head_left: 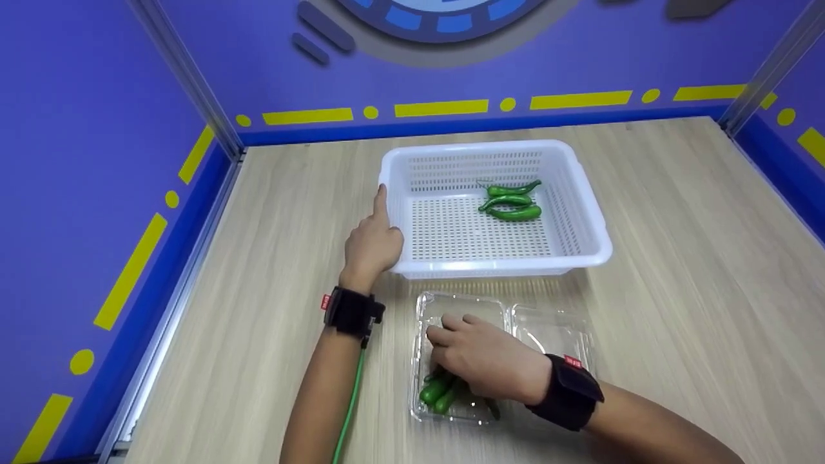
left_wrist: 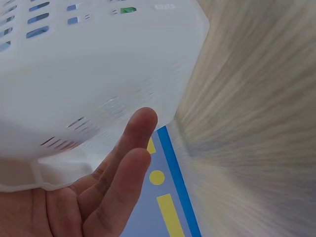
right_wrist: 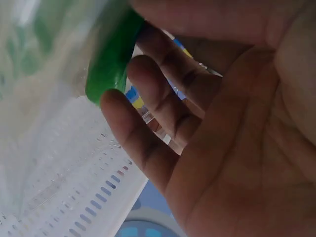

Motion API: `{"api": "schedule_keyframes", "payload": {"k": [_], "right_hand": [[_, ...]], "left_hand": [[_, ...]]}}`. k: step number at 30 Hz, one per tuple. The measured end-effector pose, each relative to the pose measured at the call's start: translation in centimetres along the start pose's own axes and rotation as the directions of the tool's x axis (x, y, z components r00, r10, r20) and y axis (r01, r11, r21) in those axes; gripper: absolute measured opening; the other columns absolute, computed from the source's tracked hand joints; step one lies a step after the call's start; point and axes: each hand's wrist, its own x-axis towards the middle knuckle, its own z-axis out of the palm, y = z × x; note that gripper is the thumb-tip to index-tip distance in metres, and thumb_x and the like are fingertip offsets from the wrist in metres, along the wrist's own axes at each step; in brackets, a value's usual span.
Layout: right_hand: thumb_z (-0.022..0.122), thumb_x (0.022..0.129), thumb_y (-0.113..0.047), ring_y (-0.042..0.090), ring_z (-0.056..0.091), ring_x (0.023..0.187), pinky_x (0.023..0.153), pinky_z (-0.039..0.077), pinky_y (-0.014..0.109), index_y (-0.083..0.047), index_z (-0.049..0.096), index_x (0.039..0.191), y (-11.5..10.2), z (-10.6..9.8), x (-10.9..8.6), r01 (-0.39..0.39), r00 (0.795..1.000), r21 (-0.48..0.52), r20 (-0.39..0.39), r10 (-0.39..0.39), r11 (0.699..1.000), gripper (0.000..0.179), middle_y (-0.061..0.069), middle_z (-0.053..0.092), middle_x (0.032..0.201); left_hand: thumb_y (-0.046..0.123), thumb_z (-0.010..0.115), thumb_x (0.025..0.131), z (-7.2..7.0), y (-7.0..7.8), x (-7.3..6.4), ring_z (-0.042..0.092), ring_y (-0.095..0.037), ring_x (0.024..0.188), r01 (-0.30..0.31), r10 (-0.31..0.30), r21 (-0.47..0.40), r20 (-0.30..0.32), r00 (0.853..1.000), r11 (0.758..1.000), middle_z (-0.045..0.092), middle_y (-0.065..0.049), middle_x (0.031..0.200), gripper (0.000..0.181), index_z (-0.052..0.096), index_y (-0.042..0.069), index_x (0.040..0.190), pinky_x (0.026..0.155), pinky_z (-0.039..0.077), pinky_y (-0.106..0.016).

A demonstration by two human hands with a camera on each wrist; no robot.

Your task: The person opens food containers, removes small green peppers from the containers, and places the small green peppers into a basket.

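Observation:
My left hand point(head_left: 374, 243) rests at the left rim of a white perforated basket point(head_left: 496, 265), index finger straight along the edge. In the left wrist view its extended fingers point(left_wrist: 140, 126) lie against the basket's outer wall. Three green chili peppers point(head_left: 512, 201) lie inside, towards the right. My right hand point(head_left: 486, 357) reaches down into a clear plastic box point(head_left: 463, 298) in front of the basket. Its thumb and fingers pinch a green chili pepper point(right_wrist: 111, 64), seen in the right wrist view. More green peppers point(head_left: 439, 392) lie under that hand, partly hidden by it.
The box's clear lid point(head_left: 557, 322) lies folded out on its right, partly behind the right wrist. Both stand on a wood-grain table point(head_left: 670, 258) enclosed by blue panels point(head_left: 283, 77) at the back and sides. A green cable point(head_left: 351, 406) runs along the left forearm.

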Motion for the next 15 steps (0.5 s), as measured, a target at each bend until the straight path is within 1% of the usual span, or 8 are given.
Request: {"api": "schedule_keyframes", "payload": {"k": [3,7,9,15], "right_hand": [[0.089,0.056,-0.015,0.019,0.05,0.095,0.08,0.045,0.033,-0.025,0.07,0.089,0.02,0.18,0.05,-0.015,1.0,0.001,-0.018,0.015,1.0,0.039,-0.005,0.057,0.104],[0.091,0.054,-0.017,0.02,0.053,0.099,0.084,0.045,0.036,-0.028,0.069,0.094,0.07,0.34,0.11,-0.019,0.999,-0.011,-0.034,0.018,1.0,0.047,-0.005,0.06,0.107],[0.092,0.053,-0.02,0.02,0.054,0.099,0.085,0.046,0.038,-0.029,0.068,0.094,0.07,0.39,0.13,-0.01,0.999,-0.023,-0.04,0.009,1.0,0.048,-0.006,0.061,0.107],[0.092,0.053,-0.022,0.019,0.056,0.096,0.083,0.045,0.037,-0.028,0.066,0.092,-0.11,0.31,0.18,0.027,0.998,-0.03,-0.048,-0.029,0.999,0.048,-0.007,0.062,0.102]], "left_hand": [[0.013,0.042,0.092,0.02,-0.01,0.01,0.06,-0.027,0.067,-0.002,0.002,-0.005,-0.004,1.0,1.0,0.065,-0.011,0.085,0.082,0.008,0.021,0.166,0.057,0.04,-0.04],[0.012,0.042,0.092,0.06,0.0,0.04,0.06,-0.026,0.067,-0.005,0.005,-0.006,-0.002,1.0,1.0,0.066,-0.011,0.085,0.082,0.008,0.02,0.166,0.056,0.04,-0.039],[0.012,0.042,0.092,0.06,-0.01,0.04,0.06,-0.026,0.066,-0.005,0.005,-0.007,0.001,1.0,1.0,0.067,-0.011,0.084,0.082,0.008,0.02,0.166,0.055,0.039,-0.038],[0.012,0.042,0.091,0.0,-0.04,0.04,0.059,-0.025,0.065,0.0,0.0,-0.011,0.002,1.0,1.0,0.066,-0.01,0.083,0.082,0.009,0.02,0.166,0.055,0.039,-0.038]]}}
